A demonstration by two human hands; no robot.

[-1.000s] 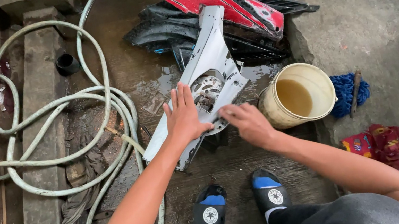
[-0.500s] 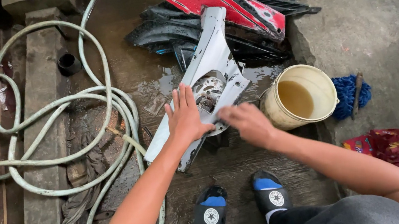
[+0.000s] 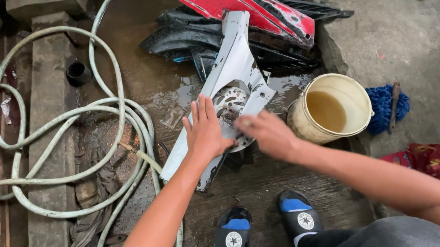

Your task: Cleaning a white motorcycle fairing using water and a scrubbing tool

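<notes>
grey fairing panel (image 3: 236, 72) lies slantwise on the wet concrete floor (image 3: 274, 179), just beyond the person's two sandalled feet (image 3: 265, 223), its far tip leaning on a pile of black panels (image 3: 184, 34) under a red panel (image 3: 240, 0). the left hand (image 3: 206, 128) lies flat on the panel's near half, fingers spread, pinning it down. the right hand (image 3: 267, 131) is blurred at the panel's right edge; whether its grip is pinching a cloth or bare i cannot tell. this looks like the scrubbing step, and the next move would call for a steady left hand while the right rubs. right of it stands a cream bucket (image 3: 332, 107) of murky water, a blue mop head (image 3: 386, 103) beyond, a coiled hose (image 3: 61, 134) left.
</notes>
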